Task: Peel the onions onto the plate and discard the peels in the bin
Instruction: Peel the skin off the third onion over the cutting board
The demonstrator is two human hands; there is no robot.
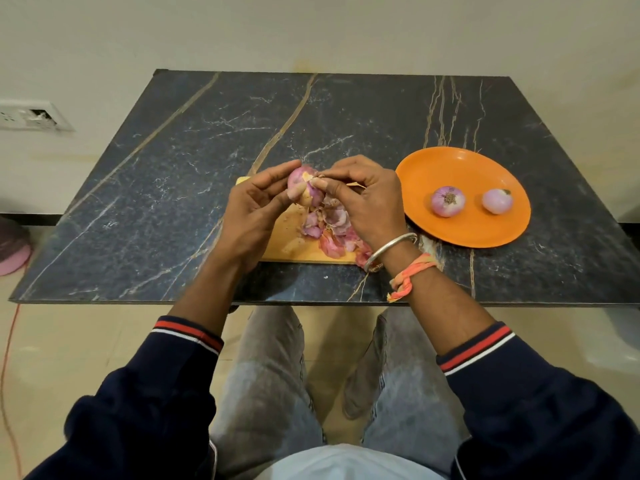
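My left hand (pixel 256 206) grips a partly peeled pink onion (pixel 302 181) above the wooden cutting board (pixel 287 237). My right hand (pixel 363 199) pinches a strip of skin at the top of that onion with thumb and forefinger. A heap of pink peels (pixel 332 230) lies on the board under my right hand. To the right, an orange plate (pixel 464 233) holds two peeled onions, one at its middle (pixel 447 201) and one further right (pixel 497 201).
The dark marble table (pixel 207 140) has its front edge just before my forearms. A wall socket (pixel 31 116) sits at the left, and a pink object (pixel 14 254) lies on the floor at the far left. No bin is in view.
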